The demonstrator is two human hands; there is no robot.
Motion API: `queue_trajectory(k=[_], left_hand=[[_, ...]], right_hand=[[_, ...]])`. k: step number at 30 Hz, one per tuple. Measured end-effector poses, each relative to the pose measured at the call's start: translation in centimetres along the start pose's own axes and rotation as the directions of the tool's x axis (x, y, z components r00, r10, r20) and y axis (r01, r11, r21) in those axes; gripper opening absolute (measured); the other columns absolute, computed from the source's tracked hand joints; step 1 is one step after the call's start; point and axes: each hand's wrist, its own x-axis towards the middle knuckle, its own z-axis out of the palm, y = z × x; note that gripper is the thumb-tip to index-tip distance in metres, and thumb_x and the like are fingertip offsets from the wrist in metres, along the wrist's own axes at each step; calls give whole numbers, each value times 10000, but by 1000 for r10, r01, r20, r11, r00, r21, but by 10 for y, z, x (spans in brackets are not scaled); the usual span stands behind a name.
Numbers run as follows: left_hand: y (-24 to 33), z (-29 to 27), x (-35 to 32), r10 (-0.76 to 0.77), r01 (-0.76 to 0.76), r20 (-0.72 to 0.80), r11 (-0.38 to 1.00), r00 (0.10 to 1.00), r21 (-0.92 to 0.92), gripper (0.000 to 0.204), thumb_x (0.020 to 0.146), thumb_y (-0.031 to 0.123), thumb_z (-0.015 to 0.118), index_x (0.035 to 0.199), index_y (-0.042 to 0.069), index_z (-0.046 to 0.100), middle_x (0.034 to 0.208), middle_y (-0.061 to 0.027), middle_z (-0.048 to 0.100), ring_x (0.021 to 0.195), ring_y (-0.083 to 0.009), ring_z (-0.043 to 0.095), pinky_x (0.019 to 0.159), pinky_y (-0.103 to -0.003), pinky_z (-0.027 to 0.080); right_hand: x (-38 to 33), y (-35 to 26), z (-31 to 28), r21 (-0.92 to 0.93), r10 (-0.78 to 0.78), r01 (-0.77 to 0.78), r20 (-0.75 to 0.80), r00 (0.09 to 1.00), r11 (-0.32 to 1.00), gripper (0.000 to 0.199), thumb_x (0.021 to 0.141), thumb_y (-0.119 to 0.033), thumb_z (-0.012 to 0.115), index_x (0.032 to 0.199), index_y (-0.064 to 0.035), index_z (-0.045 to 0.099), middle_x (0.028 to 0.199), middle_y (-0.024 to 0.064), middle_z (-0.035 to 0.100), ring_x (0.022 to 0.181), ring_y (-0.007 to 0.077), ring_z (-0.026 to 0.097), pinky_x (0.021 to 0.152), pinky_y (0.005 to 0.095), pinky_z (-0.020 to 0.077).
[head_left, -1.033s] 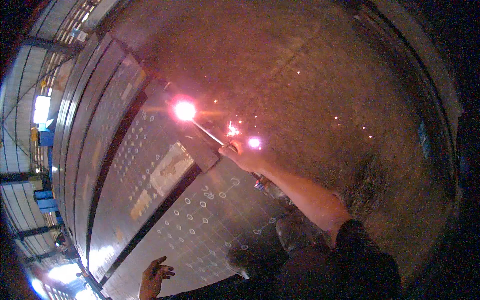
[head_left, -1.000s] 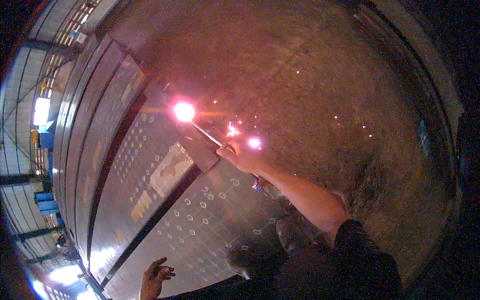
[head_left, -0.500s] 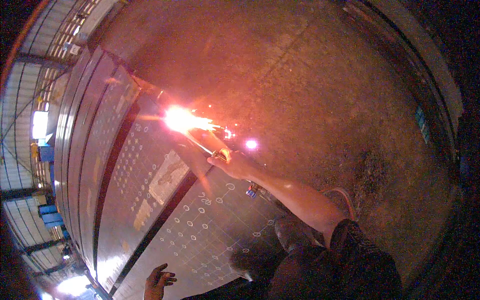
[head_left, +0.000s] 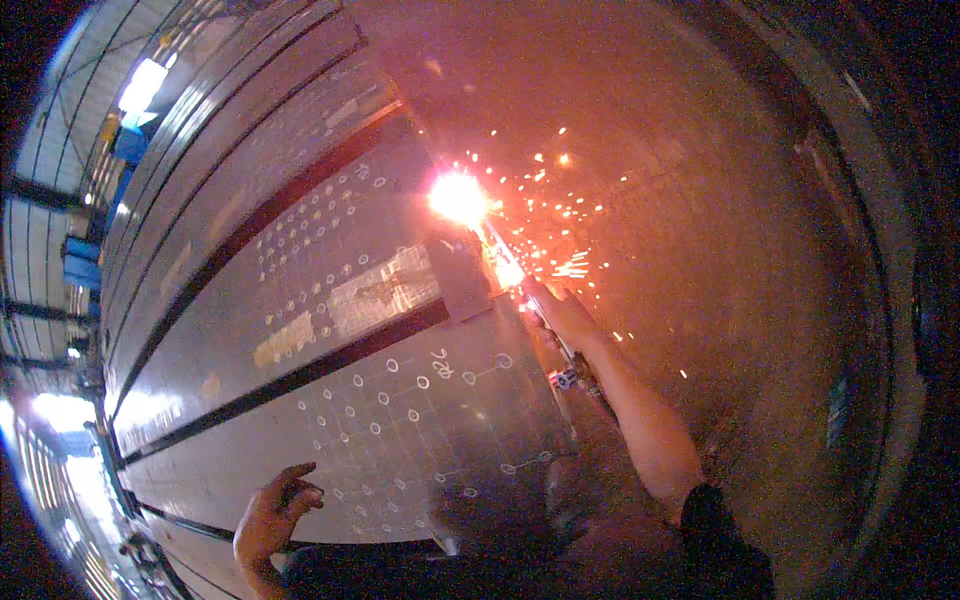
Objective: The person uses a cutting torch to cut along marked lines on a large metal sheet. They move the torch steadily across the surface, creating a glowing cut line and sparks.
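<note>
My right hand [head_left: 568,322] is wrapped round a cutting torch [head_left: 507,250], whose slim metal tubes run up and left to a blinding white glow [head_left: 458,198]. This glow lies at the right edge of a dark steel plate [head_left: 395,310], and orange sparks [head_left: 570,265] spray off to its right. Small coloured valve knobs [head_left: 565,380] show on the torch below my hand. Glare hides the torch tip. Over the lower left of the plates, my left hand [head_left: 275,512] is raised with bent fingers apart, holding nothing.
White chalk circles and lines [head_left: 385,400] mark the plates, with dark gaps [head_left: 300,375] between them. A pale worn patch [head_left: 385,290] lies below the glow. Brown concrete floor [head_left: 740,250] extends to the right. Blue boxes [head_left: 82,262] stand far left.
My view has turned, so the plates sit at a different slant. Glow and right hand appear further right in the picture. More sparks fly, and my left hand shows higher, more fully.
</note>
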Motion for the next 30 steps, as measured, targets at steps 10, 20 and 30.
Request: queue_trajectory(k=[10,20,30], left_hand=[[4,-1,-4,-4,4,-1,1000,1000,-7,419,917,180,604,1280,-12,523,944,-162,696,873,-231,679,829,-338,510],[-6,-3,-5,-6,6,1,1000,1000,24,429,905,191,632,1280,8,531,960,-151,701,888,-226,682,837,-337,508],[0,-3,-4,-54,54,-12,998,998,44,423,898,183,641,1272,12,542,918,-126,704,880,-200,677,833,-321,505]], right_hand=[[-5,-21,8,-45,120,-119,39,992,992,630,914,-600,463,1031,0,615,834,124,631,817,267,601,789,401,478],[-23,-43,14,127,206,-217,93,974,968,486,921,-584,497,820,-112,555,576,-21,449,426,83,389,401,265,326],[-17,-23,18,221,265,-270,54,963,937,424,920,-538,515,862,-118,529,586,-30,437,412,72,370,387,253,316]])
